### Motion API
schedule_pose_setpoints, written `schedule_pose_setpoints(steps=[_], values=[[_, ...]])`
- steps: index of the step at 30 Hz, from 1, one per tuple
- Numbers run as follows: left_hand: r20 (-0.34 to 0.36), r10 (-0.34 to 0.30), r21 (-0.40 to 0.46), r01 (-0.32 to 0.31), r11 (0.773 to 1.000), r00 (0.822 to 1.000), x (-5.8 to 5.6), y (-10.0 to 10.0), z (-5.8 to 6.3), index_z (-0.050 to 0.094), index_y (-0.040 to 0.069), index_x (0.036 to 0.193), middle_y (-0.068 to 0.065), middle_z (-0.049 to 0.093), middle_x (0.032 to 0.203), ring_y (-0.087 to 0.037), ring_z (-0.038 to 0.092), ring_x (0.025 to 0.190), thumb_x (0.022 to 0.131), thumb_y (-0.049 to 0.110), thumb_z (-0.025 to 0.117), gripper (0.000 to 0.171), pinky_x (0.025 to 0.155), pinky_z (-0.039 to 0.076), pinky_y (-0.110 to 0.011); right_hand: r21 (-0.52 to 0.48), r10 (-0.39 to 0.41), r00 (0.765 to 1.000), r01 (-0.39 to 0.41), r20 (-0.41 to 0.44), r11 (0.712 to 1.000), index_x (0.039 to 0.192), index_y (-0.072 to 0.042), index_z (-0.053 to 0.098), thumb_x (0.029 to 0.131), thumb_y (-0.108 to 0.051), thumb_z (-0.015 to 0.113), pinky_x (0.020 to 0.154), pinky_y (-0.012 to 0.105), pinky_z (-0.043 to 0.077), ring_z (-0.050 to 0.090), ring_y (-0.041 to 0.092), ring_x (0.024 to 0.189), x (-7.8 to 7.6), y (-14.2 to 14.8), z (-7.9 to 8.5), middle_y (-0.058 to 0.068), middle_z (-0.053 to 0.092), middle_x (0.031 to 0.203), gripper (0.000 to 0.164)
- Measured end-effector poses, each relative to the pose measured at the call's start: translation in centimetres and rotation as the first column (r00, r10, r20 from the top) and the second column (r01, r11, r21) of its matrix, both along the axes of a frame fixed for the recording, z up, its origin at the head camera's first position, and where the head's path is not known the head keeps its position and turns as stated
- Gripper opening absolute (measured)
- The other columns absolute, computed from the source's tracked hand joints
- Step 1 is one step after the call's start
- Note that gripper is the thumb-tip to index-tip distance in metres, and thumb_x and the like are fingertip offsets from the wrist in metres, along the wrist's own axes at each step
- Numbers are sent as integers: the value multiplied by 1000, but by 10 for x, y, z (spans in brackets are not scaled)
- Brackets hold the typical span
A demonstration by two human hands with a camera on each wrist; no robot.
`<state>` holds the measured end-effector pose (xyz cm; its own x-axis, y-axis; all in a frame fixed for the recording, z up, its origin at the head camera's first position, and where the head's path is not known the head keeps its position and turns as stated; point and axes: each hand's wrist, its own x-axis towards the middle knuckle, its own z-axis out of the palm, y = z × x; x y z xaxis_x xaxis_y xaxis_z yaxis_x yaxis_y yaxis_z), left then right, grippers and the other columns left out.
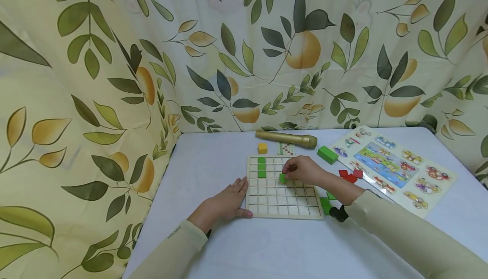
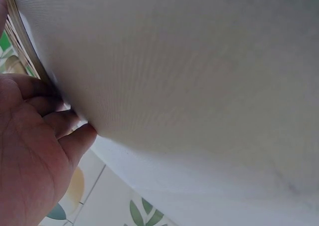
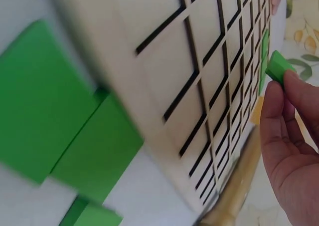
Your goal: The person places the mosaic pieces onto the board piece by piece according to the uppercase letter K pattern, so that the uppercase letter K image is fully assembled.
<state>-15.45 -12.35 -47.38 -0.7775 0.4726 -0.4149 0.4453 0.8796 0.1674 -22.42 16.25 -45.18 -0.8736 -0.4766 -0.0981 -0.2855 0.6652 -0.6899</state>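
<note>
The right hand [image 1: 303, 171] pinches a green tile [image 1: 282, 178] over the grid board [image 1: 267, 200], towards twelve o'clock from centre; the left hand [image 1: 227, 199], fingers nearly straight, touches its nine-o'clock edge; uneven pinching may tilt the tile.

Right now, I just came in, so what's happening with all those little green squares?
A person's right hand pinches a small green square tile over a pale wooden grid board. Their left hand rests at the board's left edge. Three flat green square tiles already fill a short line on the grid, near its far side. More loose green tiles lie by its right edge, and small red tiles lie farther right.
</note>
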Motion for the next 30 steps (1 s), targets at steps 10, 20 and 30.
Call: schedule_pose_setpoints(steps=[10,20,30], values=[[2,3,14,-3,1000,1000,-2,-2,-4,12,7,162,-4,5,169,-22,5,154,86,65,64,109,122,19,-39,-42,21,1000,-22,-7,999,90,-10,74,87,-9,79,78,34,52,61,13,83,-3,-25,-8,-4,68,86,6],[5,-10,15,10,1000,1000,-3,-4,-6,13,6,162,-4,4,169,-23,5,154,87,66,62,108,122,20,-40,-86,69,997,-71,-27,994,90,-5,74,87,-6,79,77,33,53,62,11,80,-5,-46,-12,-4,70,84,6],[-7,-24,16,25,1000,1000,-3,-5,-8,12,6,162,-5,4,169,-23,5,154,87,67,61,108,122,20,-40,-47,53,998,-54,-19,997,90,-10,75,87,-10,80,79,34,53,62,10,81,-3,-59,-18,-7,70,85,6]])
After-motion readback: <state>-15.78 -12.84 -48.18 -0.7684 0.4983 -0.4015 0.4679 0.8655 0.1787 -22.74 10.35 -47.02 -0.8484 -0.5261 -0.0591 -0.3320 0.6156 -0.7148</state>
